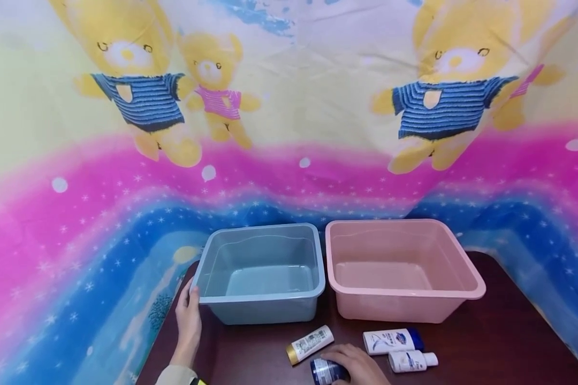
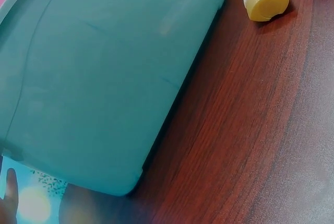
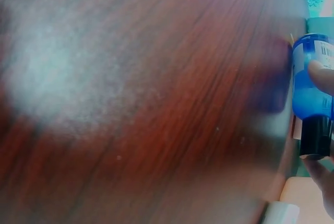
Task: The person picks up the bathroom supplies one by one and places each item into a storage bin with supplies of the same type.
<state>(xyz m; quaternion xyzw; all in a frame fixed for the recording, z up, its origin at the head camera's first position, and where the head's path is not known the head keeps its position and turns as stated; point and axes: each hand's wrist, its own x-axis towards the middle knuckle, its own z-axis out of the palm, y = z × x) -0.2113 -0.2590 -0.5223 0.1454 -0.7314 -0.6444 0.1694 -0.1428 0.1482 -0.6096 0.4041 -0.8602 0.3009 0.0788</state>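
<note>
My left hand point(image 1: 189, 321) is at the front left corner of a blue-grey plastic basin point(image 1: 270, 310), its fingers straight along the outside of the rim. In the left wrist view, a single fingertip point(image 2: 11, 182) shows low at the left, beside the basin wall point(image 2: 104, 78). My right hand point(image 1: 358, 366) grips a small blue bottle point(image 1: 324, 371) with a pale label, low over the table. From the right wrist, the bottle point(image 3: 311, 98) shows its black cap, with the thumb across the label. Just beyond it lies a white tube with a gold cap point(image 1: 310, 345).
A pink basin point(image 1: 404, 307) stands right of the blue-grey one. In front of it lie a white bottle with a blue cap point(image 1: 392, 341) and a smaller white bottle point(image 1: 409, 361). The dark wooden table point(image 1: 250, 353) backs onto a printed bear curtain point(image 1: 289, 117).
</note>
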